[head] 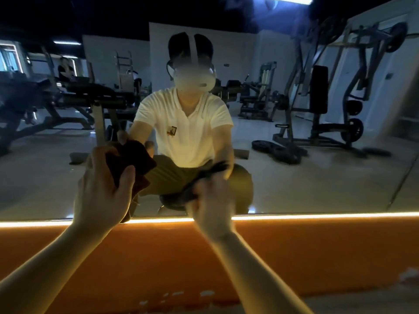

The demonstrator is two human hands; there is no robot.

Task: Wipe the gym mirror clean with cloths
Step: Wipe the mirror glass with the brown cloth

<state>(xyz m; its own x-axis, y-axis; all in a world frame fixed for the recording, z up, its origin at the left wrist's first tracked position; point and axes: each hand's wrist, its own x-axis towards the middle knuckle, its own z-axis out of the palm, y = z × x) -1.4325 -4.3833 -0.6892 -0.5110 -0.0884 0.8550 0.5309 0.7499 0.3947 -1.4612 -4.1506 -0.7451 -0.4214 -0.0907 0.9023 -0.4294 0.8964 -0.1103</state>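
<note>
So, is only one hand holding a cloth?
No, the left hand grips a dark red cloth and the right hand holds a dark cloth.

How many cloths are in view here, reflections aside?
2. A dark red cloth in the left hand, and a black cloth in the motion-blurred right hand, both low at the mirror.

Both hands at mirror point(317, 177), just above light strip point(317, 215).
Left hand point(102, 184) grips dark red cloth point(133, 159); right hand point(213, 207) grips black cloth point(192, 189), blurred.
</note>
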